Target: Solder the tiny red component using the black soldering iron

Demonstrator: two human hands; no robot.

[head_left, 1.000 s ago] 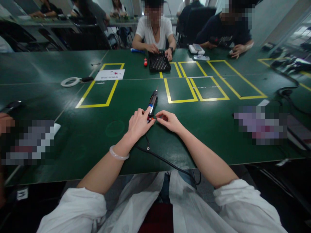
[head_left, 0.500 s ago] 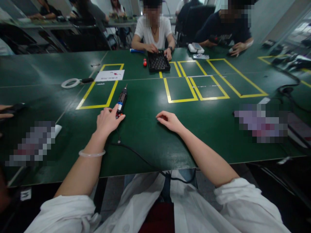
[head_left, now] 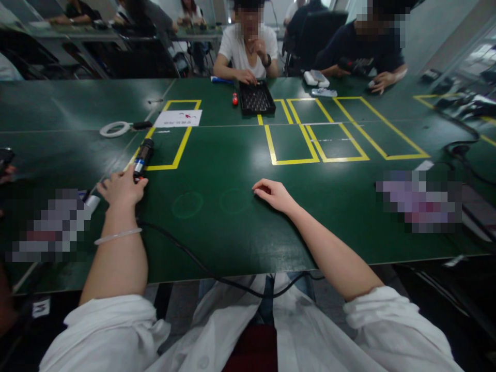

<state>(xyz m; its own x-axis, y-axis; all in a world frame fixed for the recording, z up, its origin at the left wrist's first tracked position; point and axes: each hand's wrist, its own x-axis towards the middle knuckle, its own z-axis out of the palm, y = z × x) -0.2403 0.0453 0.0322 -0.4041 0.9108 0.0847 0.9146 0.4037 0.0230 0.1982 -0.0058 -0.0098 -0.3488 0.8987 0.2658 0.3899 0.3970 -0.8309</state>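
Note:
On the left of the green table (head_left: 217, 237), my left hand (head_left: 123, 190) has its thumb and index finger around the lower end of a black electric screwdriver (head_left: 143, 154). The other fingers are spread. The tool points away from me, over the left edge of a yellow tape frame (head_left: 180, 150); its bit cannot be made out. A black cable (head_left: 194, 256) runs from near this hand across the table and over its front edge. My right hand (head_left: 274, 194) rests on the tabletop with fingers loosely curled, and nothing shows in it.
A printed paper (head_left: 178, 118) and a coiled white cable (head_left: 115, 129) lie beyond my left hand. Across the table, a person in white (head_left: 248, 57) reaches into a black tray (head_left: 257, 98), near a red-handled object (head_left: 234, 99). Blurred-out items (head_left: 420, 199) lie at right.
My left hand and the electric screwdriver have shifted left, and the cable has swung with them. My right hand stays put. The person opposite has raised one hand toward the face.

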